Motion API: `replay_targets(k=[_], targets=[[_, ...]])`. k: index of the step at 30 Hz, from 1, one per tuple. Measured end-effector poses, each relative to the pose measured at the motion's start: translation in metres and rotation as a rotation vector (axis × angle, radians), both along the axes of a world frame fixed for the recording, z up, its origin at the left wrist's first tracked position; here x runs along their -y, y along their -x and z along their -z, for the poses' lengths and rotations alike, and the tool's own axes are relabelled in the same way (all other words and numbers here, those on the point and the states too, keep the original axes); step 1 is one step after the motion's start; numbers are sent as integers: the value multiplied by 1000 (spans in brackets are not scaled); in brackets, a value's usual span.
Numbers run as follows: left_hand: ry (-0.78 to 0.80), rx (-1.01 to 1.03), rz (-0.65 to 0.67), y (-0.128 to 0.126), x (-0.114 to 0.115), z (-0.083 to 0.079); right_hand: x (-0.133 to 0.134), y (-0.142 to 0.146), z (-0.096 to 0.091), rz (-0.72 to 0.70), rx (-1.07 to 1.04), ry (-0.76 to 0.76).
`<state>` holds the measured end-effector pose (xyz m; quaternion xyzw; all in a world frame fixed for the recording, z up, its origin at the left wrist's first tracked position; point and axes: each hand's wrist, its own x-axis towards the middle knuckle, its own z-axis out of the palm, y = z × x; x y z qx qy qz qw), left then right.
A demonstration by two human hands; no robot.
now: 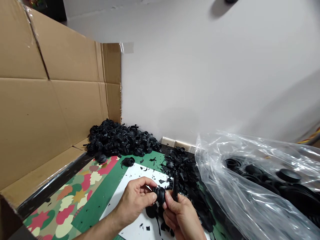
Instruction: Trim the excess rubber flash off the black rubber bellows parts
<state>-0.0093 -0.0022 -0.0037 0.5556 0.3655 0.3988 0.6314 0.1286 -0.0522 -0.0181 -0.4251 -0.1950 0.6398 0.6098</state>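
Head view: left hand (133,200) and right hand (182,216) pinch one black ribbed rubber ring (160,195) tight over a white paper sheet (133,171). Black rubber scraps (181,170) lie piled near a big heap of black ribbed rings (120,140).

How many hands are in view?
2. The left hand is at lower centre, over the white sheet, and the right hand is just beside it. Both grip a black rubber bellows. Others may be out of view.
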Motion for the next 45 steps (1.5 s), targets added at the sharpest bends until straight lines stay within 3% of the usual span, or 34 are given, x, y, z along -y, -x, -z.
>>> replay_targets(k=[5,9,14,24,30,41,45], targets=[[-118,-39,2,-1,5,2,1,4,-4,45,-89,38],[-174,-92,18,0,6,4,-3,3,5,82,-191,76],[-155,-108,-28,1,4,6,-7,3,12,91,-200,80],[-138,-47,-40,1,1,8,-3,1,-4,39,-222,76],[-140,7,10,1,1,7,-4,0,-2,40,-229,74],[-257,0,-17,2,1,4,-5,-3,6,-32,-255,-4],[-241,13,-18,1,2,2,-5,-1,10,7,-264,-9]])
